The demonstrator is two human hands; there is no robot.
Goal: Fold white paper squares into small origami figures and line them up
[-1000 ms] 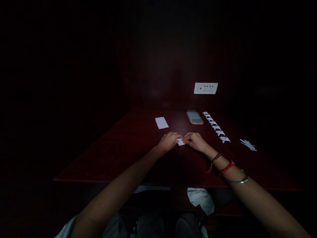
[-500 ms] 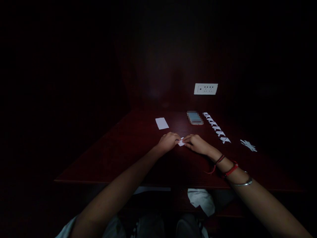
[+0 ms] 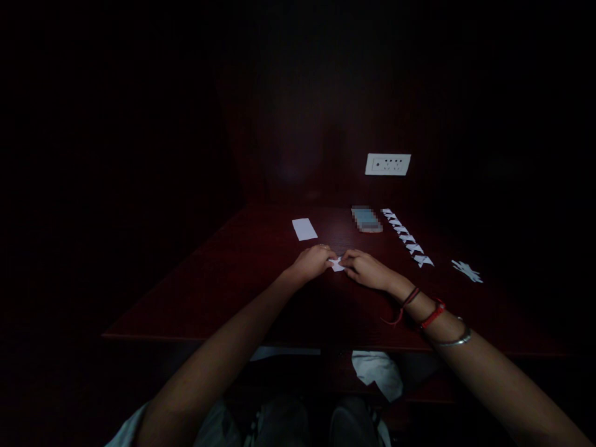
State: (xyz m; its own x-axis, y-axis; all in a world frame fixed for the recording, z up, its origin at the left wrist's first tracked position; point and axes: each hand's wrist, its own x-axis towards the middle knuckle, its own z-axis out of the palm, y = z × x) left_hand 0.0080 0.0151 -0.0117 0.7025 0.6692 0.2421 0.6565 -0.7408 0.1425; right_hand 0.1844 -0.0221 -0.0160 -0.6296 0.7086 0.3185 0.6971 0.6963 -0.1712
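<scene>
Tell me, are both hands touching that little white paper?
Touching. The head view shows the left hand and right hand both pinching the small white paper, with no gap.

- The dark table (image 3: 223, 292) lies bare left of the hands.
- Beyond them sit a white card (image 3: 304, 229) and a phone (image 3: 367, 220).
- A row of folded papers (image 3: 408, 239) and a loose cluster (image 3: 466, 270) crowd the right.

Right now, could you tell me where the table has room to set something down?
Bare table left of the white card and left hand, and along the near edge short of the right hand. Crowded: the paper piece between the hands; far right, phone, folded papers, scraps.
</scene>
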